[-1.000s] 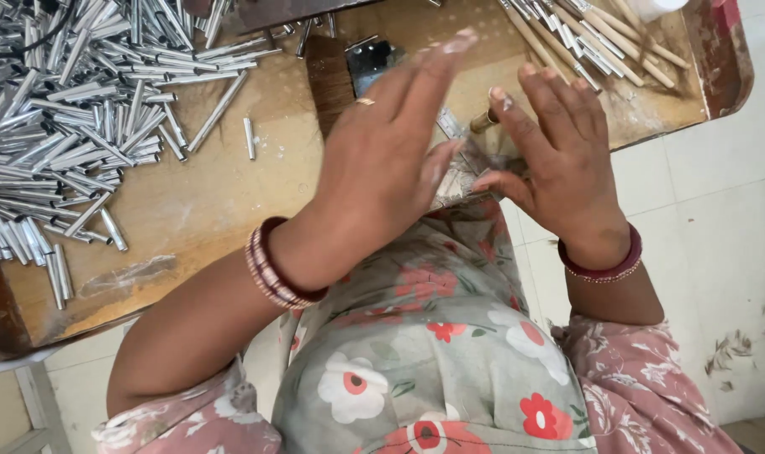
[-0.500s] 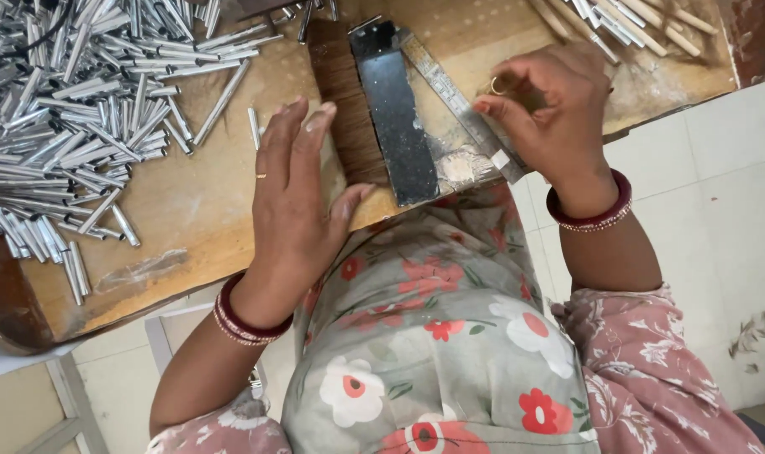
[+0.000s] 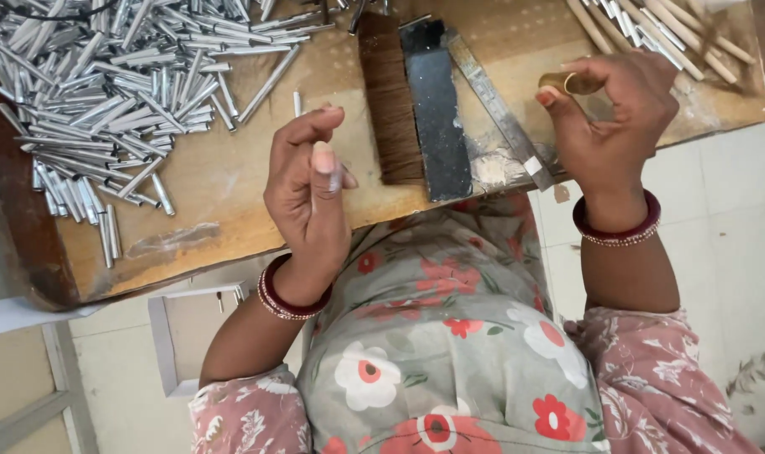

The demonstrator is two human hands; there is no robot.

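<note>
1. The left hand [image 3: 307, 189] is hovering above the near edge of the wooden desk [image 3: 223, 181], its fingers curling inward and pinching a small silver metal tube [image 3: 336, 178] between the thumb and the fingertips.
2. The right hand [image 3: 614, 113] is being held up over the right part of the desk, its fingers closing around a short brass-coloured ring-like piece [image 3: 570, 82] gripped between thumb and forefinger.
3. Between the two hands a dark flat block [image 3: 437, 109] is lying lengthwise on the desk, with a brown bristle brush [image 3: 389, 101] touching its left side and a metal ruler [image 3: 498, 105] running at a slant just to its right.
4. A patch of pale powdery residue [image 3: 489, 168] is sitting on the desk between the block's near end and the ruler.
5. To the far left, a large heap of silver metal tubes [image 3: 105, 92] is spreading across the desk, well apart from the left hand; one loose tube [image 3: 297, 102] is lying alone just beyond that hand.
6. At the far right corner a bundle of thin wooden and metal sticks [image 3: 651, 29] is lying beyond the right hand.
7. Both wrists are wearing dark red bangles [image 3: 286, 298], and the person is wearing a grey floral garment [image 3: 450, 345].
8. A pale tiled floor [image 3: 727, 244] is showing at the right, below the desk edge.
</note>
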